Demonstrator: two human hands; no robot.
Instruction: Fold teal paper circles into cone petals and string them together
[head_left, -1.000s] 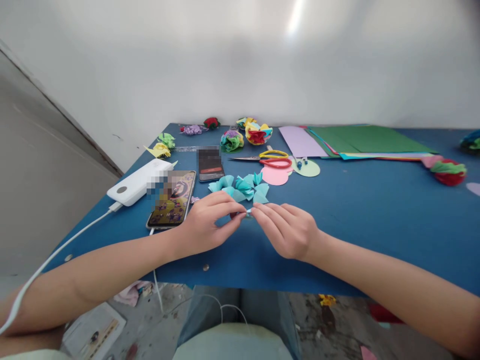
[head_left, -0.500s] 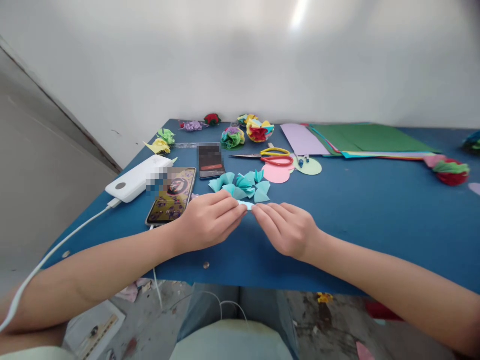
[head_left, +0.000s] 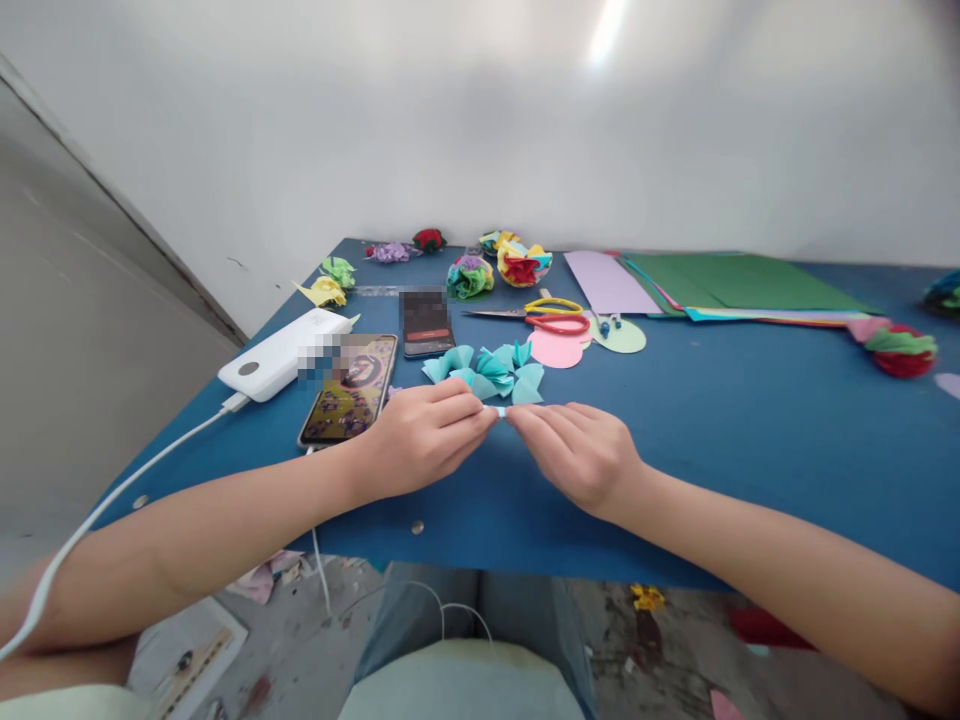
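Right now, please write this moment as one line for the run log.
left hand: pinching small light-blue paper piece | right hand: pinching same piece | behind: folded teal papers | surface: blue table

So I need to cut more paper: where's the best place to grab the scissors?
Take the scissors by the yellow and red handle loops, coming from the right. They lie flat on the blue table with the blades pointing left, and the loops sit clear beside the pink circle.

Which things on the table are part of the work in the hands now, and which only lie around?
In use:
left hand
right hand
small light-blue paper piece, pinched by both
folded teal pieces beside it

Lying about:
scissors
two phones
power bank
coloured sheets
finished paper balls
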